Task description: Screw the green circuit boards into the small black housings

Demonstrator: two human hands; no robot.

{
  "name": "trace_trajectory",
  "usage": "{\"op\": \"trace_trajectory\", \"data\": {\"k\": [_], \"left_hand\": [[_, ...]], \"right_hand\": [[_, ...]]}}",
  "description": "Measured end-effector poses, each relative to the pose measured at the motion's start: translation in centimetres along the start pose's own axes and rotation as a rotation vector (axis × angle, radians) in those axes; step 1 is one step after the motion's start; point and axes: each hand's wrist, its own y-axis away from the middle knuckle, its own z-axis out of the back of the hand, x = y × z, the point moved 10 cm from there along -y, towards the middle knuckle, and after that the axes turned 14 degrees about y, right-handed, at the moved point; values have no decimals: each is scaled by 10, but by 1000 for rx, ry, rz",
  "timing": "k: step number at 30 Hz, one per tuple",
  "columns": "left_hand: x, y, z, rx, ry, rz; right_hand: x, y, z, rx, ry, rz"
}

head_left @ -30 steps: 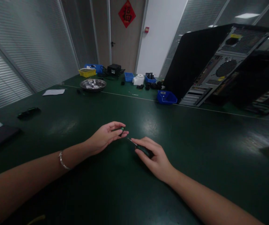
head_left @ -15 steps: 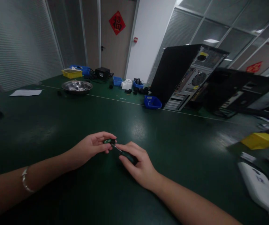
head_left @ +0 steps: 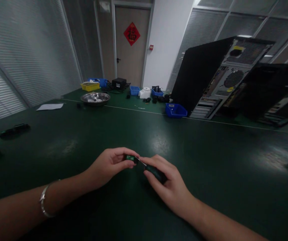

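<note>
Between the thumb and fingers of my left hand (head_left: 111, 165) is a small green circuit board (head_left: 130, 157) with a dark part at its right end. My right hand (head_left: 170, 179) is closed round the dark handle of a screwdriver (head_left: 156, 173). The thin metal shaft points up and left, and its tip meets the dark end of the board. Whether the tip sits in a screw is too small to make out. Both hands are just above the green tabletop (head_left: 123, 129), close together.
A metal bowl (head_left: 95, 99) and a white sheet (head_left: 50, 106) lie at the back left. Dark green parts (head_left: 14, 130) rest on the left. A blue bin (head_left: 176, 110) stands beside a black computer tower (head_left: 204, 73). Yellow and blue trays (head_left: 90, 86) line the back.
The view has swung left, so table things appear further right and more shows on the left side. Both hands keep hold of the circuit board and screwdriver, with the tip still at the board.
</note>
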Motion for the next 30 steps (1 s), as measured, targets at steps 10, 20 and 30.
{"op": "trace_trajectory", "data": {"k": [10,20,30], "left_hand": [[-11,4,3,76,-308,-203],[-25,10,-4,103,-487,-311],[-5,4,5,56,-158,-120]], "right_hand": [[-4,0,-6,34,30,-52],[-7,-2,-11,70,32,-48],[-5,-3,-10,48,12,-25]]}}
